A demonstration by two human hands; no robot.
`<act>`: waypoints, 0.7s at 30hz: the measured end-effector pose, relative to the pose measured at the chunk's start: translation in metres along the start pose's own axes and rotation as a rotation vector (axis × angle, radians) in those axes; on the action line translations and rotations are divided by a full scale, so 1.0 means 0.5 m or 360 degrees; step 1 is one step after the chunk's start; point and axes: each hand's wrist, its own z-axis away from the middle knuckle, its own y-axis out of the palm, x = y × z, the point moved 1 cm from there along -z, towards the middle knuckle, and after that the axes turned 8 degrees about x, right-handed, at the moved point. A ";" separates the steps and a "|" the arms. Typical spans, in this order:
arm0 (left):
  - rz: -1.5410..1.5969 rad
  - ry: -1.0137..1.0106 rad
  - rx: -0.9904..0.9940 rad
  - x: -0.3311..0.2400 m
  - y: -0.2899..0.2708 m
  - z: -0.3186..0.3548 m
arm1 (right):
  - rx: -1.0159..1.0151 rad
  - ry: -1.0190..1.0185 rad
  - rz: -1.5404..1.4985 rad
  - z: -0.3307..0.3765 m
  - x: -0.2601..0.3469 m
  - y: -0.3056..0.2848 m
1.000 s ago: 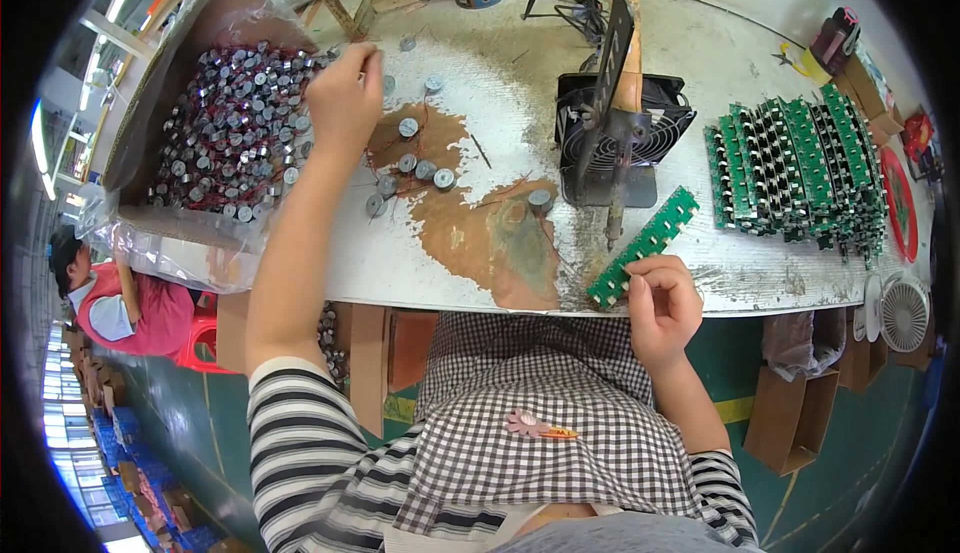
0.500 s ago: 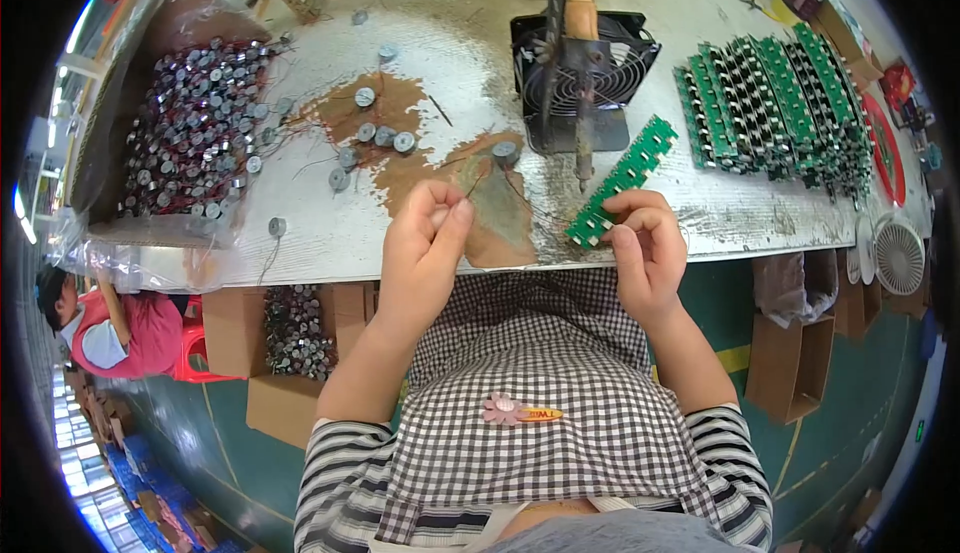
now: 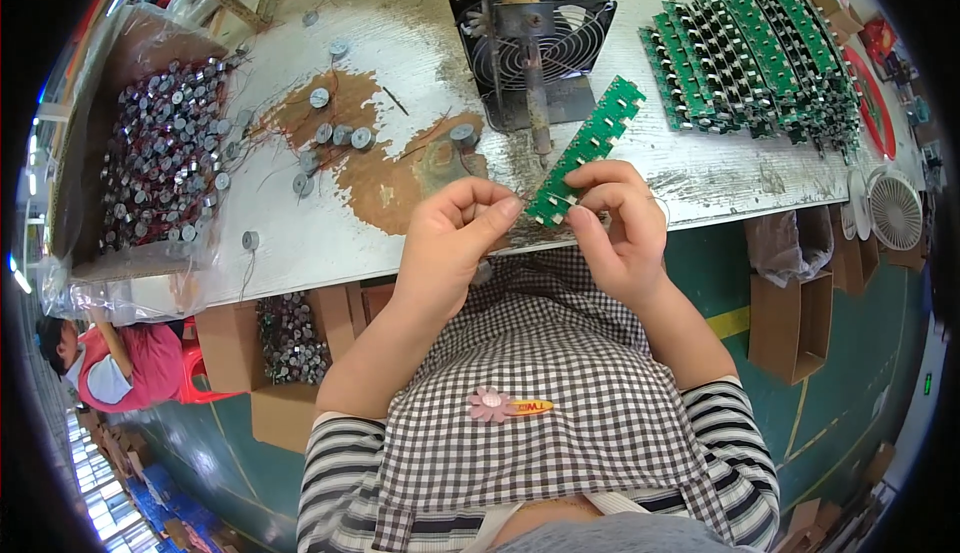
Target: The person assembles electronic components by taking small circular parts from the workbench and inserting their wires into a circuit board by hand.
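My right hand [image 3: 625,223] pinches the lower end of a long green circuit board [image 3: 595,143] with small white parts in rows. The board tilts up and away to the right, above the table's front edge. My left hand [image 3: 455,238] is closed, thumb against forefinger, on a thin wire whose end meets the board's lower left edge. Below that hand a small round grey motor [image 3: 482,273] shows in part; the palm hides how it joins the wire. Just beyond the board, a soldering iron [image 3: 537,103] points tip down.
A black fan [image 3: 585,28] stands behind the iron. Loose motors [image 3: 342,135] with wires lie at left centre, beside a box [image 3: 85,173] heaped with more. Stacked circuit boards [image 3: 750,68] fill the right. A person [image 3: 130,363] sits at the far left.
My left hand has moved right, bringing the wire up to the board. The right hand and board have shifted left and nearer. The whole view has swung slightly, so the table sits farther left.
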 end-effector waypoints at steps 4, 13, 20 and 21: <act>-0.0217 0.0067 0.0000 0.023 -0.005 -0.014 | -0.0070 -0.0012 -0.0068 0.006 -0.013 0.003; -0.0401 0.0279 -0.0006 -0.007 0.021 -0.036 | -0.0020 -0.0076 0.0029 -0.024 0.009 -0.007; -0.0520 0.0382 -0.0079 0.003 0.018 -0.049 | -0.0060 -0.0048 0.0138 -0.033 0.006 0.002; -0.0488 0.0416 -0.0075 0.000 0.020 -0.053 | -0.0072 -0.0059 0.0172 -0.038 0.007 0.001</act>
